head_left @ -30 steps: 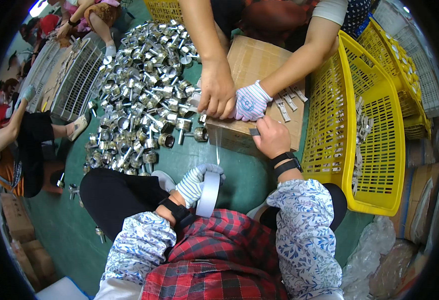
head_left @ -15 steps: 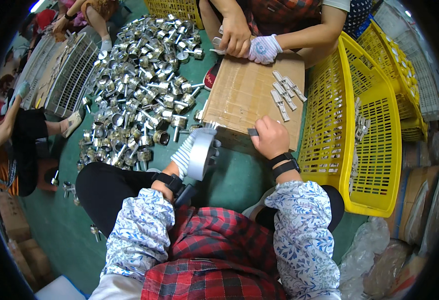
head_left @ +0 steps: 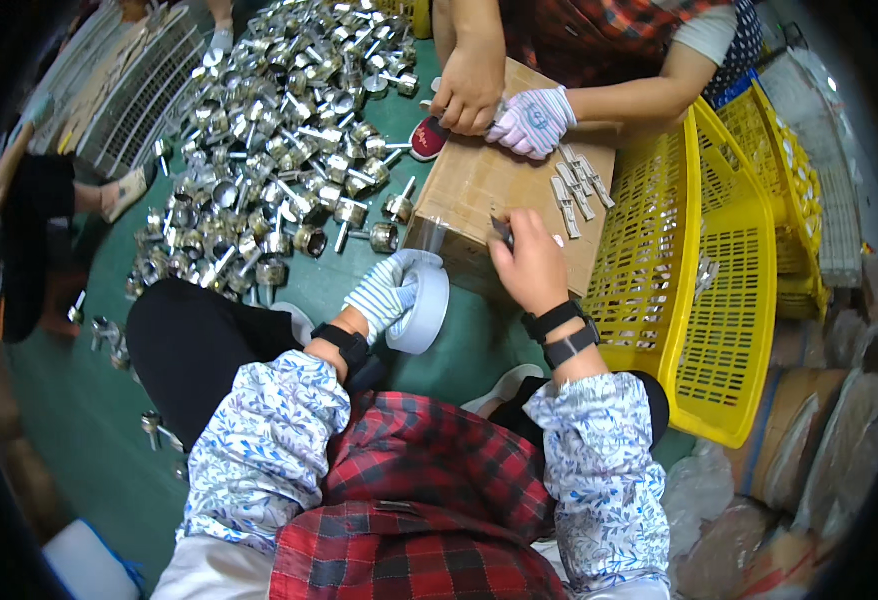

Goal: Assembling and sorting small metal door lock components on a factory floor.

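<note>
My left hand [head_left: 384,298], in a striped glove, grips a wide pale-grey ring [head_left: 431,318] that looks like a roll of tape, its fingers reaching into the opening. Bare and closed, my right hand [head_left: 534,258] pinches a small dark flat piece [head_left: 502,232] over the near edge of a cardboard box [head_left: 474,190]; its kind is not clear. A glossy clear strip [head_left: 427,237] lies at the box's near left corner, beside the ring. Several pale clip-like parts [head_left: 569,200] rest on the box's right side.
A co-worker's bare hand [head_left: 471,90] and gloved hand [head_left: 534,122] work at the box's far end. Shiny metal cups with stems [head_left: 289,150] are heaped on the green floor at left. Yellow crates [head_left: 679,300] stand at right, near plastic bags [head_left: 704,490].
The ring has turned, so its round side faces up more. My right hand has shifted slightly up and left along the box edge. The co-worker's gloved hand has opened out somewhat.
</note>
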The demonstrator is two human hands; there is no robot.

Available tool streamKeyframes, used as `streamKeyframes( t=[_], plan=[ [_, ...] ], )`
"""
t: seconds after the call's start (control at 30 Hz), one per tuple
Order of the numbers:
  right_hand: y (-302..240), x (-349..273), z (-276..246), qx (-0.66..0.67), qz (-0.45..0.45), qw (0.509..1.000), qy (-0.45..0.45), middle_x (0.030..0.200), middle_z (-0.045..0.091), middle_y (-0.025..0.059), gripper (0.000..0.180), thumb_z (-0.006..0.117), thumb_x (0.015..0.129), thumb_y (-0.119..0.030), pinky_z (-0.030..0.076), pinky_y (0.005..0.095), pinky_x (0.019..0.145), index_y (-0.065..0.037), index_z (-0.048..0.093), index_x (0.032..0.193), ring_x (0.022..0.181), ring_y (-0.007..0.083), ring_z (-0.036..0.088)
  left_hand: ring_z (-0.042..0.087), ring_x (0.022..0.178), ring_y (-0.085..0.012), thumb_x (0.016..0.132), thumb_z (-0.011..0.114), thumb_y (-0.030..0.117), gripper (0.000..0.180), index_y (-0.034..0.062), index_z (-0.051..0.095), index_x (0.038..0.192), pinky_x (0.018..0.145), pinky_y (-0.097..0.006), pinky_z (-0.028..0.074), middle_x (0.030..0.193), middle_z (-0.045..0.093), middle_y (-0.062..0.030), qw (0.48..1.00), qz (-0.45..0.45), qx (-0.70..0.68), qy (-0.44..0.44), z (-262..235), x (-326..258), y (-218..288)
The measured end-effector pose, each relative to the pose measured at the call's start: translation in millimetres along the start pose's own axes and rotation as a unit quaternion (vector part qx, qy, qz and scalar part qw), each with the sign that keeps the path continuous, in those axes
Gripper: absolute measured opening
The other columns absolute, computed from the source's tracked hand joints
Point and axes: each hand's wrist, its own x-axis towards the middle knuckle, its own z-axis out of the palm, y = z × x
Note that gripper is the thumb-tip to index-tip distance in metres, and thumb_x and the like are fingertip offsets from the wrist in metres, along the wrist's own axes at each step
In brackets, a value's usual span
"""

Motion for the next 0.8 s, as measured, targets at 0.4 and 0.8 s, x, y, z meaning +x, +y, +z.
streamKeyframes(
  t=[0.4,0.8],
  plan=[
    [-53.0,14.0,14.1,-0.053,-0.092,0.982,-0.159,0.095,0.067,0.0191,0.018,0.066,0.098,-0.022,0.054,0.0525,0.071,-0.006,0.062,0.105,0.082,0.0438,0.067,0.067,0.115,-0.0207,0.084,0.047,-0.005,0.048,0.0003,0.067,0.127,0.107,-0.033,0.049,0.119,0.073,-0.0115,0.985,0.021,0.171,0.013,-5.3,-11.6,38.1],
    [-61.9,36.4,25.7,-0.193,-0.214,0.943,-0.164,0.074,0.064,0.012,0.007,0.064,0.092,-0.012,0.054,0.045,0.055,-0.009,0.057,0.093,0.064,0.0336,0.069,0.071,0.11,-0.0238,0.076,0.058,-0.004,0.053,0.008,0.071,0.127,0.1,-0.036,0.054,0.116,0.076,-0.012,0.987,-0.003,0.162,-0.007,-11.7,-7.1,37.2]
  ],
)
